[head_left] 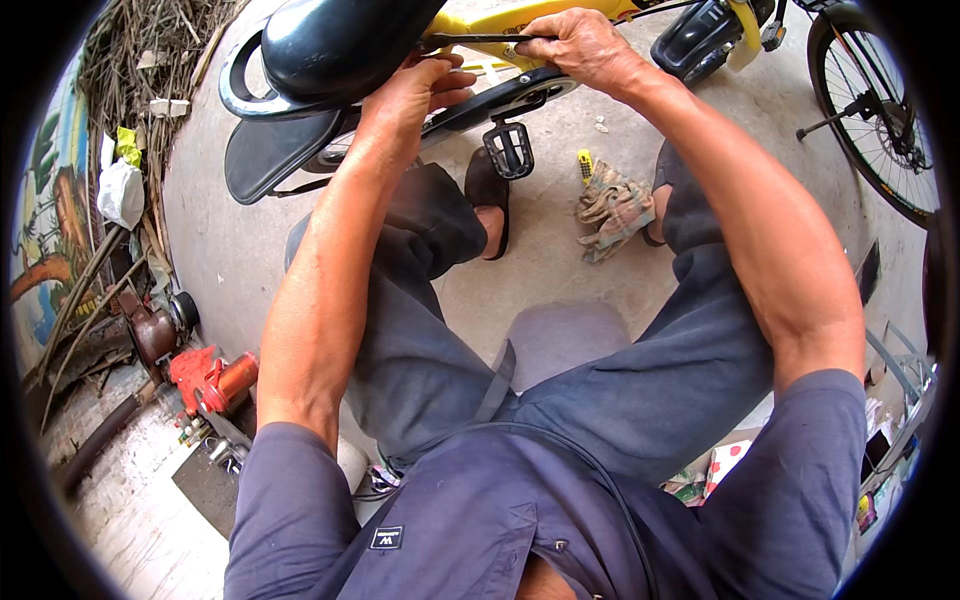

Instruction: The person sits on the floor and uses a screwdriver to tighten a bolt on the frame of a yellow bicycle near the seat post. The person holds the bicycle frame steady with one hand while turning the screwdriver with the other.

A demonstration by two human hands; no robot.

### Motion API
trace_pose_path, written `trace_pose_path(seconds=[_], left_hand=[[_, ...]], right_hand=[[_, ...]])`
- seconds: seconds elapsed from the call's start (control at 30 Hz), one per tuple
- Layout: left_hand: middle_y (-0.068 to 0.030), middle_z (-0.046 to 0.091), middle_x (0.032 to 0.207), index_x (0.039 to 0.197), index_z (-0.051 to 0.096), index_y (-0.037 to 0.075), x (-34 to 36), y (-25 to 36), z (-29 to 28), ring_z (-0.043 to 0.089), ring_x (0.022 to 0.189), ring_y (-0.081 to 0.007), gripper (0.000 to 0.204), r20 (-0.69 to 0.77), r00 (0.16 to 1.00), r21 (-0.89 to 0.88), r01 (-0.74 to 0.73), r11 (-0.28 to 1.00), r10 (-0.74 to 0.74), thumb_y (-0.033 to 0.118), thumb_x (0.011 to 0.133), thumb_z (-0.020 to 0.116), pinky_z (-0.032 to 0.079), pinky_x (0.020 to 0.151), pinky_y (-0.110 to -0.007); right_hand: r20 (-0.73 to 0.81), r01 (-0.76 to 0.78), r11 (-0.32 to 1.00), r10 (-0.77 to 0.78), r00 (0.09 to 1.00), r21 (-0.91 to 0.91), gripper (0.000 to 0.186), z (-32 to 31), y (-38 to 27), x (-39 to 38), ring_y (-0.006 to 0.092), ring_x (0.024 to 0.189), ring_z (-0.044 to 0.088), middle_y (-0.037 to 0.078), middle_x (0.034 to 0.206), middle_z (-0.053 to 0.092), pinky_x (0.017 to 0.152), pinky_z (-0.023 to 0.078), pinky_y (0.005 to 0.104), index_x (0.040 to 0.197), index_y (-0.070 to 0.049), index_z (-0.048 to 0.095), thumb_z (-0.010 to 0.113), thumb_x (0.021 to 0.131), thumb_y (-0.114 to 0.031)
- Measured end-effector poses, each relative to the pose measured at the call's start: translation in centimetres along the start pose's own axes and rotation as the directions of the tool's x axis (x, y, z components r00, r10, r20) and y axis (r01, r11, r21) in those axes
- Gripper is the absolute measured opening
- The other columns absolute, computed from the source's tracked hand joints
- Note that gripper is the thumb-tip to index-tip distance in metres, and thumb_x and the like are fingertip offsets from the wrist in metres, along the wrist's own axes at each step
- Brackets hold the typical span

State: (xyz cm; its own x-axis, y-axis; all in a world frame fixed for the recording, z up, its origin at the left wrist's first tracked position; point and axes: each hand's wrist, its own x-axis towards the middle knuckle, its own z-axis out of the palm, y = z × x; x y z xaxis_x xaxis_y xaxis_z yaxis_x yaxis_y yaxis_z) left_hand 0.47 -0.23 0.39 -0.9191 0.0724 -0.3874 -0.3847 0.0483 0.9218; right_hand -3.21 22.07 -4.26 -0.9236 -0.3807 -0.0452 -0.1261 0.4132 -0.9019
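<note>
The place looks like a rough workshop or work yard. A yellow bike (490, 20) stands at the far edge of a concrete floor (560, 260), with a spoked wheel (905, 150) toward the far right corner. Worn work gloves (612, 208) lie mid-floor, dry sticks (125, 60) heap along its left edge, and a red tool (200, 377) sits toward the near left corner.

Grey concrete floor (545, 235); colourful painted wall (45, 240) at left edge; bright light.
</note>
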Motion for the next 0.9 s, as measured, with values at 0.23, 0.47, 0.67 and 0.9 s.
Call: trace_pose_path(seconds=[0.23, 0.47, 0.67, 0.9], left_hand=[[-0.0152, 0.061, 0.108, 0.119, 0.047, -0.004, 0.2, -0.2, 0.0, 0.065, 0.095, -0.0238, 0.03, 0.008, 1.0, -0.008, 0.007, 1.0, -0.007, 0.006, 0.091, 0.05, 0.055, 0.082, -0.031], [-0.0162, 0.06, 0.11, 0.121, 0.045, -0.004, 0.0, 0.0, 0.1, 0.065, 0.096, -0.024, 0.032, 0.014, 1.0, 0.001, 0.0, 1.0, 0.0, 0.006, 0.091, 0.05, 0.055, 0.082, -0.031], [-0.0162, 0.06, 0.11, 0.122, 0.044, -0.004, -0.1, 0.1, 0.1, 0.065, 0.096, -0.0226, 0.032, 0.017, 1.0, 0.01, -0.003, 1.0, 0.003, 0.011, 0.093, 0.049, 0.054, 0.082, -0.03], [-0.0151, 0.06, 0.108, 0.12, 0.046, -0.002, -0.2, 0.2, 0.1, 0.065, 0.094, -0.0212, 0.031, 0.001, 1.0, 0.029, 0.002, 1.0, -0.002, 0.016, 0.095, 0.049, 0.054, 0.081, -0.03]], right_hand=[[-0.053, 0.088, 0.984, -0.097, 0.994, -0.158, 0.026, 0.2, 0.2, 0.4, 0.0225, 0.065, 0.064, 0.013, 0.072, 0.066, 0.064, 0.05, 0.0331, 0.095, -0.007, 0.07, 0.06, 0.079, -0.024], [-0.101, 0.055, 0.963, -0.084, 0.991, -0.265, 0.037, 1.4, 0.5, 0.8, 0.0305, 0.079, 0.065, 0.015, 0.082, 0.067, 0.075, 0.05, 0.0387, 0.095, -0.008, 0.071, 0.061, 0.082, -0.042], [-0.112, 0.029, 0.928, -0.076, 0.991, -0.37, 0.029, 3.8, 0.8, 0.3, 0.0314, 0.076, 0.064, 0.018, 0.081, 0.065, 0.071, 0.049, 0.0397, 0.101, -0.008, 0.069, 0.059, 0.088, -0.033], [-0.02, -0.113, 0.959, 0.111, 0.994, -0.259, 0.049, 3.9, 0.5, 1.4, 0.0375, 0.095, 0.061, 0.025, 0.096, 0.064, 0.086, 0.046, 0.0424, 0.099, 0.001, 0.067, 0.057, 0.087, -0.046]])
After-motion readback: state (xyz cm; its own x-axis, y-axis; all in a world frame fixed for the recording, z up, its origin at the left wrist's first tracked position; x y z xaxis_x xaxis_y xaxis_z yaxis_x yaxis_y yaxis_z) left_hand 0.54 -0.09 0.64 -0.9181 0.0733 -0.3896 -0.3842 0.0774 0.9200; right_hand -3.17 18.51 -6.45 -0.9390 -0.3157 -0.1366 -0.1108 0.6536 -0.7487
